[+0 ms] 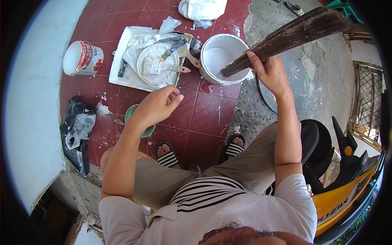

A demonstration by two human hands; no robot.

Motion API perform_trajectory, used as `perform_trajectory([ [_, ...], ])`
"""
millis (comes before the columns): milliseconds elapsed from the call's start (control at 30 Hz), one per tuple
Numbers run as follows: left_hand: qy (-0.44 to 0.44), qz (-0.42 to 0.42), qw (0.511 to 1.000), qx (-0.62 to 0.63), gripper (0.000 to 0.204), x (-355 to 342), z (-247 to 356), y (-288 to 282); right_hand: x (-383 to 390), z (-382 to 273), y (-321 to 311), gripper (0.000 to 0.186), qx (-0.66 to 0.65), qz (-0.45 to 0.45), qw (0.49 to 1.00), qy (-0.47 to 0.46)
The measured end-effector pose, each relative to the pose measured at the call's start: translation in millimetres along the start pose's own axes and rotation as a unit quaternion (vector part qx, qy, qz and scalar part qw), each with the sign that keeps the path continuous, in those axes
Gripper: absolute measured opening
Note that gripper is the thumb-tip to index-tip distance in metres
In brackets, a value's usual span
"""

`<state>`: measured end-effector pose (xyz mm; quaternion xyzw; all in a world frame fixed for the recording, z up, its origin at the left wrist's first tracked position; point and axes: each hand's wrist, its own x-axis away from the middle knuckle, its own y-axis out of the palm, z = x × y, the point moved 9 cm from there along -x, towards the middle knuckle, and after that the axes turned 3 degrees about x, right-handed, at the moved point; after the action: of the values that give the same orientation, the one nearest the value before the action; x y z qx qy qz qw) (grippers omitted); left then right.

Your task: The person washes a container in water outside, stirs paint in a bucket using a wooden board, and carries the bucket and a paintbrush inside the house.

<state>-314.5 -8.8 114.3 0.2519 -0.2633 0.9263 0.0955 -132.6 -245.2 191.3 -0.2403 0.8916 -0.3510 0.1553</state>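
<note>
My right hand [269,73] is wrapped round a long dark brown wooden board [302,34]. The board slants up to the right, and its narrow lower end reaches into a white bucket [208,71] of white liquid, probably paint. My left hand [161,104] hangs in front of the paint tray with its fingers loosely curled and nothing visible in them. On the white-smeared tray [114,69] rests a round white lid [143,57] with a paintbrush [154,66] lying across it. A second brush [192,59] leans at the tray's right edge.
A paint can [86,63] stands at the left by the pale wall [36,102]. Black and clear plastic bags [77,130] lie below it. A green bowl [149,131] sits partly under my left forearm. A white bundle [202,9] is at the back, a yellow-black motorbike [343,196] at right.
</note>
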Motion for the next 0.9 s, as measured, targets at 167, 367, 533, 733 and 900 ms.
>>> perform_trajectory([
  [167, 0.005, -0.003, 1.000, -0.004, 0.030, -1, 3, 2, -1, 22, -13, 0.017, 0.093, 0.049, 0.992, 0.071],
  [367, 0.008, 0.003, 1.000, 0.001, 0.030, -1, 1, 5, 2, -6, 9, 0.017, -0.111, 0.091, 0.987, -0.069],
  [533, 0.024, 0.001, 1.000, 0.006, 0.033, -5, -3, 14, 5, 9, -7, 0.020, -0.007, 0.023, 1.000, -0.007],
  [733, -0.048, -0.063, 0.988, 0.132, 0.034, -39, -33, 100, 4, 16, -24, 0.025, 0.031, 0.120, 0.992, 0.032],
  [900, -0.053, -0.184, 0.969, 0.158, 0.038, -69, -21, 241, -2, 6, -2, 0.019, 0.048, 0.097, 0.994, -0.008],
])
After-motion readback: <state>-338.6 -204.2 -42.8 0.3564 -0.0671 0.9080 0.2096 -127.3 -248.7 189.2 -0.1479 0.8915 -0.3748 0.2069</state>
